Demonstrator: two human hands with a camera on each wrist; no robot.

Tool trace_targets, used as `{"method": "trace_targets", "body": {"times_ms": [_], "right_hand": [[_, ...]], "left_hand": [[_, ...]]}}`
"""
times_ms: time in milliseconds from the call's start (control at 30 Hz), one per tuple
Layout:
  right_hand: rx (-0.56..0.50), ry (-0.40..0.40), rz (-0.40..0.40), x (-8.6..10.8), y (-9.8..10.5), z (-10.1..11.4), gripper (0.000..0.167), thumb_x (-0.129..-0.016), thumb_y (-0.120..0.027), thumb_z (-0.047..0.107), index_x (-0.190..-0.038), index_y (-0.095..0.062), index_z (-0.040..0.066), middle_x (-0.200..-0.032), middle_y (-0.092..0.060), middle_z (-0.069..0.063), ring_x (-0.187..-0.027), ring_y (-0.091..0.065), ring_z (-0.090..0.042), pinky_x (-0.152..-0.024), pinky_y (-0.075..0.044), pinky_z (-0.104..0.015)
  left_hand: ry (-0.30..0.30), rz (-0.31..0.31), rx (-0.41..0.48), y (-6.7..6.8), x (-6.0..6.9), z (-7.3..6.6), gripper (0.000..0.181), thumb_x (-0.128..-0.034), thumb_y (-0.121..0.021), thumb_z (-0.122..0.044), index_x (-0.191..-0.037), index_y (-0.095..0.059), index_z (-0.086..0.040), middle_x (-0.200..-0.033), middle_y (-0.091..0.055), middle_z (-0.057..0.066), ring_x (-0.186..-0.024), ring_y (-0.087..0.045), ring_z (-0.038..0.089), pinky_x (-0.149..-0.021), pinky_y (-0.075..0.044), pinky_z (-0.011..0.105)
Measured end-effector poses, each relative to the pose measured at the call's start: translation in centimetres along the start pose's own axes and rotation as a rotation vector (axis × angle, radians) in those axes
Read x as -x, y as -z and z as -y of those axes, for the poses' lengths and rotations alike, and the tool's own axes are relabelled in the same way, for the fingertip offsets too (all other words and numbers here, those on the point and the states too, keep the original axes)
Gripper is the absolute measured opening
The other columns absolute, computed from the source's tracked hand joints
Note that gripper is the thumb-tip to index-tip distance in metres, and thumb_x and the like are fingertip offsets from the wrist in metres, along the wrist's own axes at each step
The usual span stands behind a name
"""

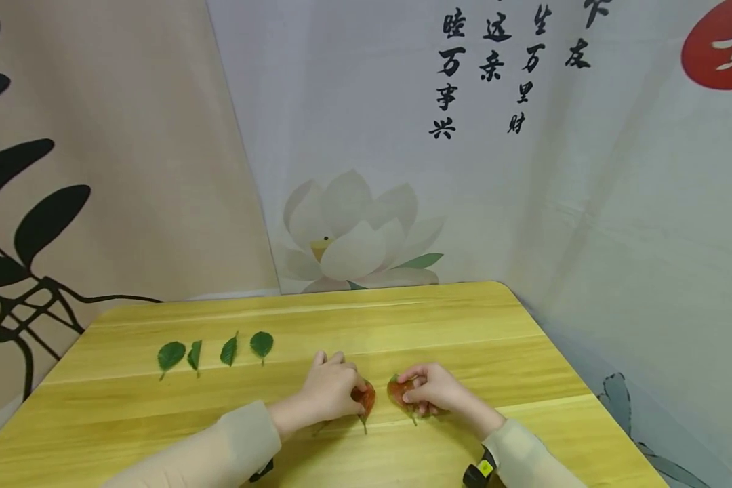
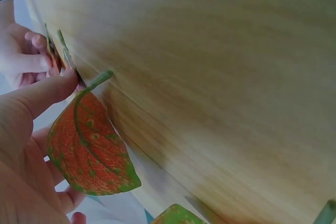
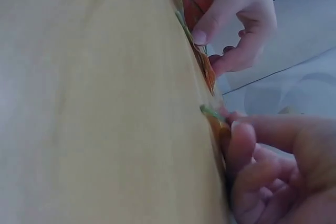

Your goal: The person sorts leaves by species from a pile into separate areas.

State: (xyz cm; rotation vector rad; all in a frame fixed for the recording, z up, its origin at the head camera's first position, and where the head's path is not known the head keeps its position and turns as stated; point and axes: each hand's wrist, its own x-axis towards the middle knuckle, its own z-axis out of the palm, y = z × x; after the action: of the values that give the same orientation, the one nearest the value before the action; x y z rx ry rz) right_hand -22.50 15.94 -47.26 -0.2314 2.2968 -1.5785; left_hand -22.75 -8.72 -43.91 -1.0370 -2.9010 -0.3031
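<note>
At the front middle of the table, my left hand [image 1: 332, 390] pinches a red leaf [image 1: 369, 400] by its left side, with thumb and fingers. Just to the right, my right hand [image 1: 436, 390] pinches another red leaf [image 1: 398, 392], whose stem points toward me. A narrow gap parts the two leaves. In the left wrist view, a red leaf with a green rim [image 2: 94, 145] lies beside the left thumb, and part of a further leaf [image 2: 178, 215] shows below. From above, the left hand hides most of these; only a stem sticks out.
Several green leaves [image 1: 261, 344] lie in a row at the back left of the yellow wooden table [image 1: 433, 318]. A printed cloth [image 1: 354, 102] with a lotus and writing hangs behind the table's far edge. Black straps sit at both wrists.
</note>
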Motion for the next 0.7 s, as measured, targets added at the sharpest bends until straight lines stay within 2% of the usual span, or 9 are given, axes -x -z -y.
{"method": "trace_targets", "body": {"times_ms": [167, 367, 467, 700], "right_hand": [[0.228, 0.087, 0.039, 0.0, 0.1, 0.7, 0.026, -0.081, -0.076, 0.007, -0.106, -0.068, 0.007, -0.059, -0.049, 0.0, -0.038, -0.044, -0.009, -0.035, -0.037, -0.021], [0.348, 0.164, 0.079, -0.5, 0.8, 1.0, 0.024, -0.079, -0.078, 0.007, -0.102, -0.069, 0.009, -0.061, -0.05, 0.0, -0.05, -0.043, -0.009, -0.046, -0.039, -0.023], [0.363, 0.177, 0.083, -0.8, 1.2, 1.0, 0.025, -0.078, -0.079, 0.008, -0.101, -0.07, 0.009, -0.063, -0.051, 0.0, -0.055, -0.043, -0.009, -0.051, -0.038, -0.023], [0.299, 0.153, 0.097, -0.8, 1.2, 1.6, 0.026, -0.083, -0.077, 0.01, -0.107, -0.071, 0.006, -0.063, -0.05, 0.0, -0.055, -0.038, -0.01, -0.049, -0.035, -0.021]], "left_hand": [[-0.001, -0.006, -0.014, 0.0, -0.2, -0.3, 0.029, -0.0696, -0.085, -0.043, -0.094, -0.079, -0.028, -0.09, -0.064, -0.014, -0.074, -0.035, 0.011, -0.069, -0.02, 0.037], [-0.01, -0.027, -0.027, -0.3, -0.6, -0.5, 0.029, -0.0698, -0.085, -0.044, -0.094, -0.079, -0.028, -0.087, -0.063, -0.013, -0.073, -0.036, 0.011, -0.068, -0.02, 0.036], [-0.009, -0.033, -0.036, -0.2, -0.9, -0.5, 0.03, -0.0702, -0.084, -0.045, -0.095, -0.079, -0.028, -0.087, -0.063, -0.013, -0.072, -0.036, 0.011, -0.067, -0.019, 0.036], [0.014, -0.023, -0.01, 0.8, -0.7, -0.1, 0.032, -0.0719, -0.083, -0.045, -0.098, -0.078, -0.027, -0.092, -0.066, -0.013, -0.074, -0.038, 0.01, -0.068, -0.021, 0.036]]}}
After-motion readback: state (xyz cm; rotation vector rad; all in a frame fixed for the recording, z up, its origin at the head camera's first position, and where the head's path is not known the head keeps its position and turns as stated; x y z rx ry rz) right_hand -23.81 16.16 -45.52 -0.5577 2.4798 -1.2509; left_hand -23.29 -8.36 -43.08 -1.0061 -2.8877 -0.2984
